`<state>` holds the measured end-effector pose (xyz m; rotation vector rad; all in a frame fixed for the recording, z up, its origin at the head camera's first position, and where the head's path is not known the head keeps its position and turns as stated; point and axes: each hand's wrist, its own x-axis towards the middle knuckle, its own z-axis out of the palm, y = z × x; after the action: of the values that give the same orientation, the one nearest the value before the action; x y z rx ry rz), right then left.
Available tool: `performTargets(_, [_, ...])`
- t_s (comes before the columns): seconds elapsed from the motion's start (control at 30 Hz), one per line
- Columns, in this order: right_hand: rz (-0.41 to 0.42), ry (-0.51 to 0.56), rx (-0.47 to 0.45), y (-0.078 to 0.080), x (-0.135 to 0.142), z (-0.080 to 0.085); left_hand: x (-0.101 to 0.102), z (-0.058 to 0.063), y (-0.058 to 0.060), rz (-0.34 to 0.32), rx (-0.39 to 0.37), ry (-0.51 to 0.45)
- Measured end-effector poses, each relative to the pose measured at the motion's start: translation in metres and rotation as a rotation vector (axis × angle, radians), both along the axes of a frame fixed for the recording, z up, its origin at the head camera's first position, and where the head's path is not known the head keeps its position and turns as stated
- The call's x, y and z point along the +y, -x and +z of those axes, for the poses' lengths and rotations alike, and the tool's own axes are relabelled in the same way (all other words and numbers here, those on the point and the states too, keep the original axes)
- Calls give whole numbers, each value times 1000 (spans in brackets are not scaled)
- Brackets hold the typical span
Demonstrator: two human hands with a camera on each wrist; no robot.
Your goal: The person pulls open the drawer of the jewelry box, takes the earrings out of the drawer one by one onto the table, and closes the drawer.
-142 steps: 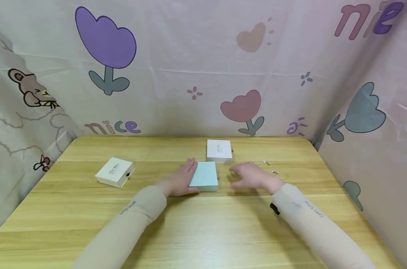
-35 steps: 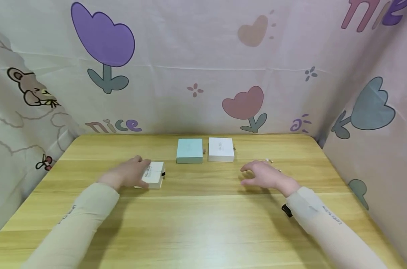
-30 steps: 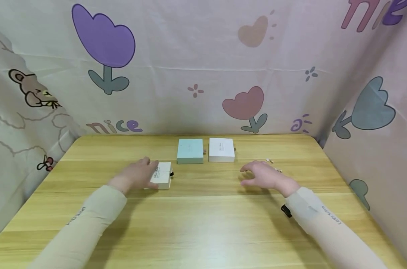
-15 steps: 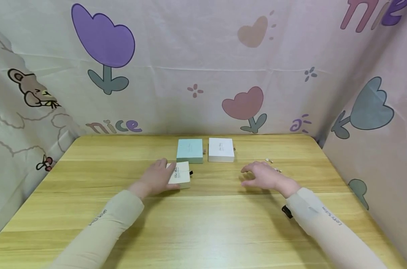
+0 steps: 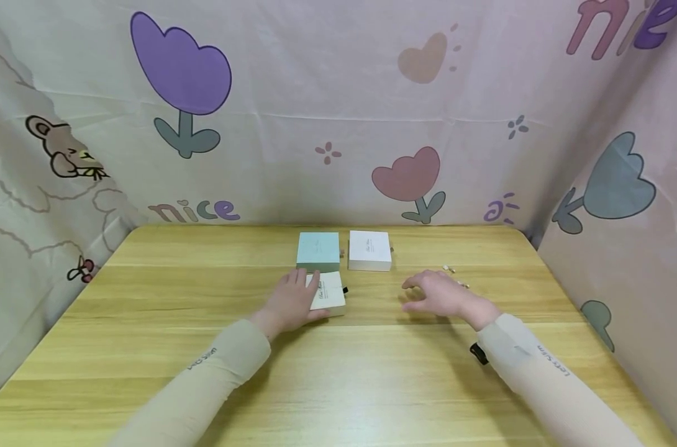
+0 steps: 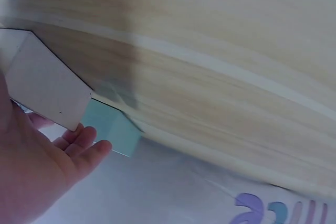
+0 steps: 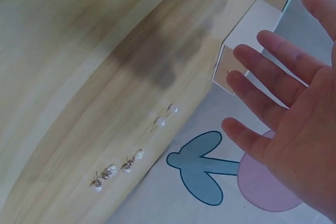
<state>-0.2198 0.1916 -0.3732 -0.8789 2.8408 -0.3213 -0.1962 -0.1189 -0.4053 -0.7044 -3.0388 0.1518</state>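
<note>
My left hand (image 5: pixel 290 302) holds a small cream drawer box (image 5: pixel 328 293) with dark script on its lid and a black tab on the right side. Its thumb lies along the front side and its fingers reach over the left part toward the back. The cream box sits just in front of a mint-green box (image 5: pixel 318 249), close to it. In the left wrist view the cream box (image 6: pixel 50 80) is seen edge-on beside the fingers. My right hand (image 5: pixel 440 293) hovers over the table at right, fingers loosely spread, holding nothing. Pearl earrings (image 7: pixel 159 122) lie near it.
A white drawer box (image 5: pixel 369 250) stands right of the mint one, a narrow gap between them. More earrings (image 5: pixel 448 269) lie behind the right hand. A printed curtain (image 5: pixel 282 174) hangs along the back and sides of the wooden table (image 5: pixel 338 385).
The mint box has gone from in front of the white box to its left. My left hand has brought the cream box rightward from the left side. The right hand moved slightly right, then stayed.
</note>
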Motion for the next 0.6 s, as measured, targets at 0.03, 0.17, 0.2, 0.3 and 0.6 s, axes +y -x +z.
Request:
performTargets(0.03, [0, -2, 3, 0, 0, 0, 4, 0, 0, -2, -4, 1])
performTargets(0.17, [2, -4, 10, 1, 2, -1, 18, -1, 0, -23, 20, 28])
performTargets(0.2, [2, -2, 10, 1, 2, -1, 20, -1, 1, -30, 30, 34])
performTargets(0.3, [4, -2, 11, 3, 3, -2, 28, -1, 1, -56, 74, 58])
performTargets(0.6, [-4, 4, 5, 0, 6, -4, 44, -4, 8, -45, 69, 99])
